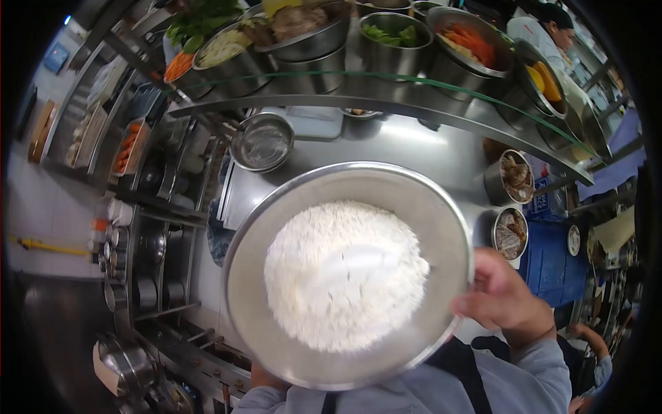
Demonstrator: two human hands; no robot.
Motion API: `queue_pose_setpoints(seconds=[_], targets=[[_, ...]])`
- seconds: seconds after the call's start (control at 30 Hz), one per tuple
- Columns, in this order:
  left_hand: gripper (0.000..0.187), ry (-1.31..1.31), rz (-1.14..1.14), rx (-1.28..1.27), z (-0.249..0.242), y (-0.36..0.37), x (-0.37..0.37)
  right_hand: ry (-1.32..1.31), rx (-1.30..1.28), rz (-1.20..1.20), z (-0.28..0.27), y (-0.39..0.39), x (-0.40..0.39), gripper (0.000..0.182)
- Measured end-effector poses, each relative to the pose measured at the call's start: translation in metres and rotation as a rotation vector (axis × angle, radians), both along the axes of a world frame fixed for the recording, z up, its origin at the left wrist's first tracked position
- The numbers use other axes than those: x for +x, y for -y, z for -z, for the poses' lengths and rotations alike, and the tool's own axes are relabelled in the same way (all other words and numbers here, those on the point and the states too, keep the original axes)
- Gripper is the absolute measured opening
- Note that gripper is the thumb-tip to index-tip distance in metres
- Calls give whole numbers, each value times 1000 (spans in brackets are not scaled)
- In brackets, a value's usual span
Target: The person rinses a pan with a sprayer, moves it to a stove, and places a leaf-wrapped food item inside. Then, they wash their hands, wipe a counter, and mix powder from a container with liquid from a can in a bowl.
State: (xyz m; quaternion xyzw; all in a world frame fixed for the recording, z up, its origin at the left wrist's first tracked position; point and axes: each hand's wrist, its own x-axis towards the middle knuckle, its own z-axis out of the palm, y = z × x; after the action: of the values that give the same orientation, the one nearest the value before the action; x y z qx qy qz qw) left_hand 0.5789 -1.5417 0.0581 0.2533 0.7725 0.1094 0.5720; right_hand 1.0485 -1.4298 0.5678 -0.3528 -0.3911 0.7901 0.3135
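Observation:
A wide metal mixing bowl (445, 234) is held up in front of my body, tilted so that its inside faces the camera. White flour-like powder (345, 276) covers the middle of it in a loose heap. My right hand (507, 293) is closed on the bowl's right rim, thumb on the near side. Only a small part of my left hand or wrist (265, 378) shows below the bowl's lower left edge; its fingers are hidden behind the bowl. Beyond the bowl, a round metal sieve (262, 143) rests on the steel counter (352, 148).
An overhead steel shelf (386, 110) bears several metal containers of cut vegetables. Two metal pots (509, 234) of food stand at the right, near blue bins (552, 265). Racks with pans are at the left. Another person (545, 34) stands behind the shelf.

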Motion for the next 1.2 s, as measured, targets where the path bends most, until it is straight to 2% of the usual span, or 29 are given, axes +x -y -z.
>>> queue_pose_setpoints(seconds=[0.13, 0.2, 0.33, 0.43, 0.57, 0.63, 0.7, 0.83, 0.9, 1.07, 1.13, 1.17, 1.2], targets=[[24, 8, -50, 11, -23, -12, 9, -85, -100, 159, 59, -3, -1, 37], [24, 11, -55, -1, -26, -14, 11, -71, -137, 248, 94, -6, 4, 31], [23, 24, 65, -133, -17, -19, 6, -55, -222, 409, 156, -14, 12, 18], [19, 46, 5, -115, -12, -23, 6, -45, -250, 511, 215, -22, 13, 16], [20, 53, 84, -108, -12, -37, 12, -99, -323, 635, 315, -32, 5, 21], [21, 49, 102, -107, -16, -45, 16, -157, -442, 741, 350, -36, -4, 25], [21, 49, 144, -101, -18, -56, 19, -175, -482, 778, 367, -36, -11, 26], [22, 60, 236, -70, -17, -73, 15, -268, -387, 816, 386, -30, -20, 21], [23, 67, 295, -72, -13, -83, 8, -62, -339, 807, 381, -22, -20, 22], [32, 104, 416, -141, 3, -105, -8, 90, -442, 921, 369, 54, 3, 25], [30, 91, 516, -150, 15, -113, -5, 282, -419, 974, 395, 109, 13, 26], [27, 96, 494, -205, 26, -118, -3, 390, -455, 987, 414, 143, 17, 27], [25, 89, 586, -184, 29, -127, 4, 500, -499, 998, 433, 178, 21, 28]])
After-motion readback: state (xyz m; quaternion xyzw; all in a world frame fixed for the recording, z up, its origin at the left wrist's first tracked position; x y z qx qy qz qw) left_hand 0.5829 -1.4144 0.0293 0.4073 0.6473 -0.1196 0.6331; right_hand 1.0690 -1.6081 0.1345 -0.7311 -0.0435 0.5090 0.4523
